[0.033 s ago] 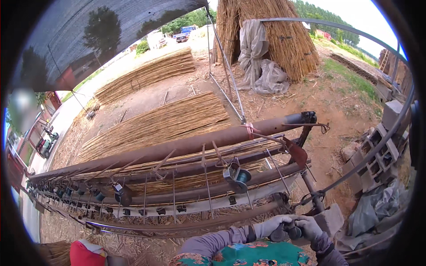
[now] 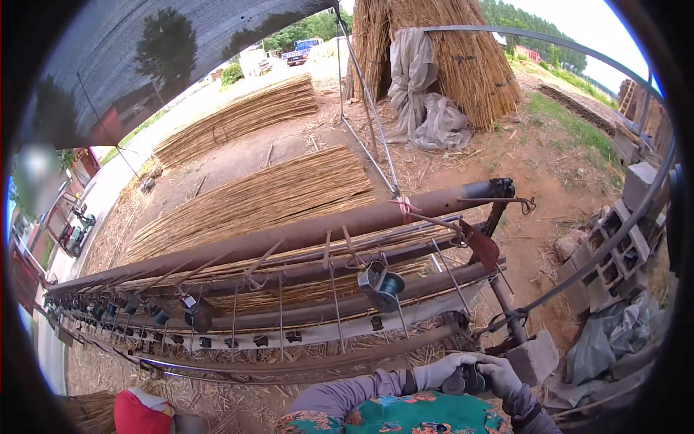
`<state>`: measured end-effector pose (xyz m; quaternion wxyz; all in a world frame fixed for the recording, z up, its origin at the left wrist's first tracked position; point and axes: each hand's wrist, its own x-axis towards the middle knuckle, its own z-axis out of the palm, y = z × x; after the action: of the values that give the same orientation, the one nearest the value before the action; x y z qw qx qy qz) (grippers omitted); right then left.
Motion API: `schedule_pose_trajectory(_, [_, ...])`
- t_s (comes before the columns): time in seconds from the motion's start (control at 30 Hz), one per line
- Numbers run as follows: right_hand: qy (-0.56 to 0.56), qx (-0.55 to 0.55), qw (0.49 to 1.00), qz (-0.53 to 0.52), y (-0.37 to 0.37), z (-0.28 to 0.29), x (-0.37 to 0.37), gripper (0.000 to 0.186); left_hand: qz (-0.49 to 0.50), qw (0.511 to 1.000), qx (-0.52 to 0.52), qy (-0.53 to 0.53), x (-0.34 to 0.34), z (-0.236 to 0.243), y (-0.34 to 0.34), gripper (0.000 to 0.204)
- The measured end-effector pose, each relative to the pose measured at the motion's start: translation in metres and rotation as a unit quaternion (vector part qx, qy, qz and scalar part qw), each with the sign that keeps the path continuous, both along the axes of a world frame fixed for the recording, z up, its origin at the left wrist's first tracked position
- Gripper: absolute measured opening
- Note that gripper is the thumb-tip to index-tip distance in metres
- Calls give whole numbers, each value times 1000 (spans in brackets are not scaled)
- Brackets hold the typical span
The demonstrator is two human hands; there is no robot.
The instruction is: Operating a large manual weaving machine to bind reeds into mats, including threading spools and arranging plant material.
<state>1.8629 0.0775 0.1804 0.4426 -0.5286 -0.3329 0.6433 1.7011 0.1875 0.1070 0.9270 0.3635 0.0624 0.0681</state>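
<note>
At 6 o'clock, nearest the camera, both gloved hands meet over a small dark object (image 2: 463, 381) — too hidden to identify. The left hand (image 2: 442, 370) has its fingers curled round the object's left side; the right hand (image 2: 504, 376) closes over it from the right, so both grips are shut on it. Grey sleeves and a patterned teal garment (image 2: 426, 416) fill the lower edge, with a red-capped person (image 2: 141, 414) at 7 o'clock.

Just beyond the hands runs a long rusty frame (image 2: 289, 235) of pipes and rods, stretching from 9 o'clock to 3 o'clock. A spool of green thread (image 2: 383, 283) hangs from it near the centre; more spools line up toward 9 o'clock. Concrete blocks (image 2: 607, 246) sit at 3 o'clock.

Farther out, woven reed mats (image 2: 267, 192) lie on the dirt — a second stack (image 2: 238, 119) at 11 o'clock. At 12 o'clock stands a tall reed stack (image 2: 463, 58) draped with a grey sheet (image 2: 423, 94).
</note>
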Motion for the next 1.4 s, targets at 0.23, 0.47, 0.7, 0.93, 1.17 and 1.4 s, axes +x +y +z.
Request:
schedule_pose_trajectory(0.23, [-128, -11, 991, 37, -48, -12, 25, 28, 38, 981, 191, 17, 21, 17, -36, 44])
schedule_pose_trajectory(0.47, [245, -5, 965, 97, -25, -12, 25, 39, 166, 783, 598, 45, 24, 48, -13, 50])
schedule_pose_trajectory(0.7, [48, -113, 983, 137, 14, 3, 47, 28, -166, 719, 631, 238, -11, 91, 76, 50])
schedule_pose_trajectory(0.93, [-59, -129, 989, 53, 3, -6, 62, 22, 150, 394, 891, 169, -32, 52, 180, 44])
schedule_pose_trajectory(1.17, [-69, -122, 982, -128, 90, -77, 5, 28, 172, 926, 270, 201, -13, 60, 184, 45])
schedule_pose_trajectory(1.4, [419, -63, 864, -272, 294, -121, -103, 18, 343, 934, -88, -49, -17, 86, 208, 46])
